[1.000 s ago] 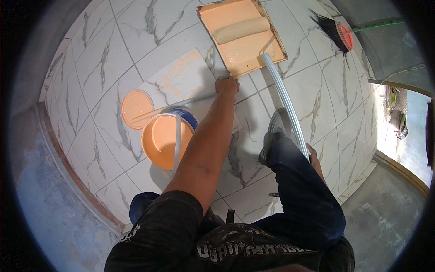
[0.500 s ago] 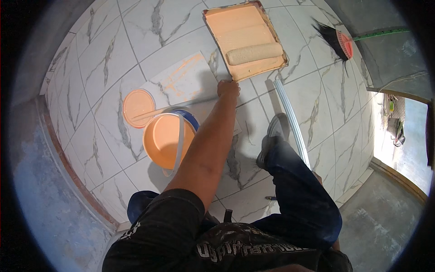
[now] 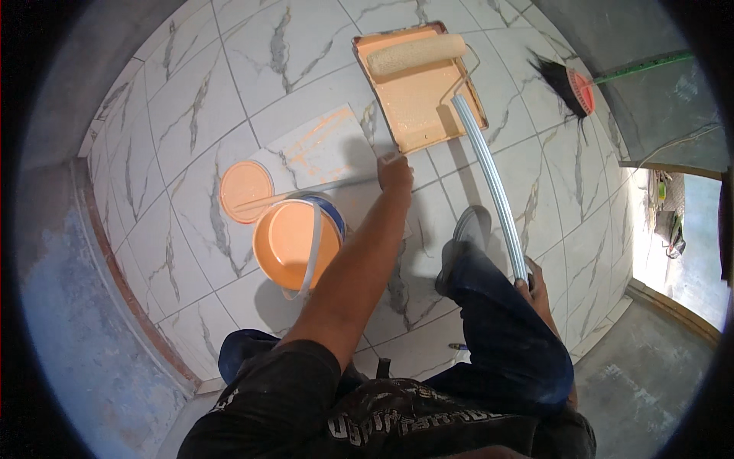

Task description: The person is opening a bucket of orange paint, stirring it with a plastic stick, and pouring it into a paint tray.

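An orange-coated paint tray (image 3: 424, 115) lies on the floor ahead. My left hand (image 3: 395, 171) is closed at its near left corner, seemingly on the rim. A light stick (image 3: 306, 191) runs from the hand's side over a round orange-smeared lid (image 3: 246, 191); whether the fingers touch it, I cannot tell. My right hand (image 3: 536, 284), partly behind my knee, grips the long ribbed whitish handle (image 3: 491, 180) of a paint roller. The roller's cream sleeve (image 3: 417, 55) is over the tray's far part. Beside my left forearm stands a bucket (image 3: 297, 243), orange inside, its pale handle across the opening.
A paint-smeared pale sheet (image 3: 317, 149) lies left of the tray. A broom head (image 3: 572, 86) with black bristles and a green handle is at the far right. A small dark item (image 3: 459, 346) lies by my right leg. Bare walls flank the marbled tiles; a bright opening shows at right.
The roller has gone from the tray's near part to its far part, its handle moving forward with it. My right hand has come more into sight. The whole view has shifted slightly.
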Demonstrator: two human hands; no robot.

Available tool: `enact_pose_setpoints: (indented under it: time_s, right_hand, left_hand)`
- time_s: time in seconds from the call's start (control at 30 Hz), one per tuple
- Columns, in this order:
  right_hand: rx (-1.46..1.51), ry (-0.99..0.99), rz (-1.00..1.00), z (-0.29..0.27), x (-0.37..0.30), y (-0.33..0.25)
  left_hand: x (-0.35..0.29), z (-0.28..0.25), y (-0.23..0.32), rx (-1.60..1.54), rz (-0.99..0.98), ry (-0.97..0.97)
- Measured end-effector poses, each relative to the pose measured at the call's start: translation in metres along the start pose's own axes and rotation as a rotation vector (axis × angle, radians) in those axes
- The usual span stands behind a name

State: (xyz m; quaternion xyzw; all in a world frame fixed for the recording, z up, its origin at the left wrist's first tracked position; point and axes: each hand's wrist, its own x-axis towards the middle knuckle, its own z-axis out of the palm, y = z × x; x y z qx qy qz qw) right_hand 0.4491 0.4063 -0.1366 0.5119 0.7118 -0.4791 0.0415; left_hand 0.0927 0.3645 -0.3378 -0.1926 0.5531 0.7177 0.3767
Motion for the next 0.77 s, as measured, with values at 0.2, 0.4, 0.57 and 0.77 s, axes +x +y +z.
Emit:
enact_pose_setpoints:
  time_s: [0.2, 0.4, 0.57, 0.77]
  right_hand:
    - [0.066, 0.067, -0.089, -0.012, -0.025, -0.016]
    - [0.114, -0.013, -0.229, -0.042, -0.008, -0.089]
    - [0.171, -0.089, -0.275, -0.102, -0.029, -0.197]
    - [0.139, -0.163, -0.215, -0.211, -0.118, -0.339]
  left_hand:
    - [-0.094, 0.035, 0.024, -0.021, -0.21, -0.233]
    - [-0.173, 0.056, 0.129, -0.074, -0.152, -0.308]
    - [-0.261, 0.032, 0.272, -0.306, 0.013, -0.36]
    - [-0.502, 0.049, 0.539, -0.954, 0.509, -0.583]
